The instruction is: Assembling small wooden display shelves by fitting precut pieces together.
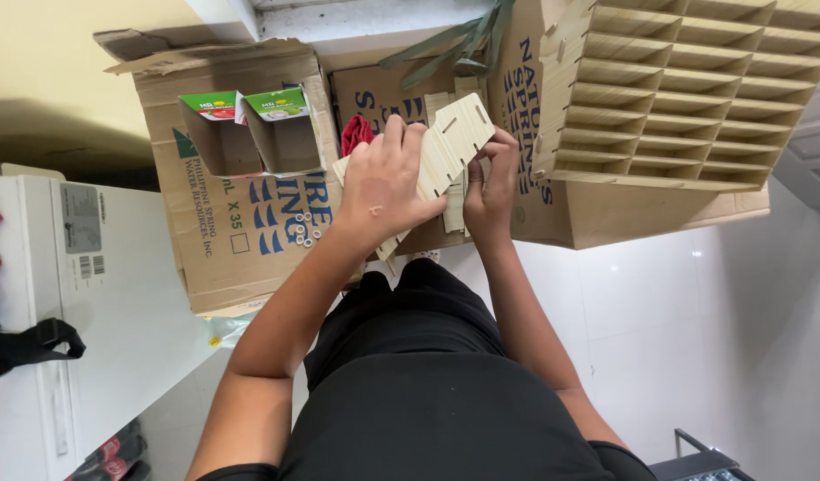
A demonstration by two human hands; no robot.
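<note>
Both hands (432, 183) — slotted cardboard strips (454, 138)

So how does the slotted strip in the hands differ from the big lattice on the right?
The strip is one flat slotted piece, held tilted by the left hand and right hand; the lattice is many crossed pieces forming open cells. The strip is far smaller. The lattice rests on a carton, untouched. Both look like pale cardboard or thin wood.

Left hand (385, 183) covering the middle of the slotted wooden strips (452, 142), red object (355, 133) mostly hidden behind it, honeycomb rack (668, 89) cut off at top edge
</note>
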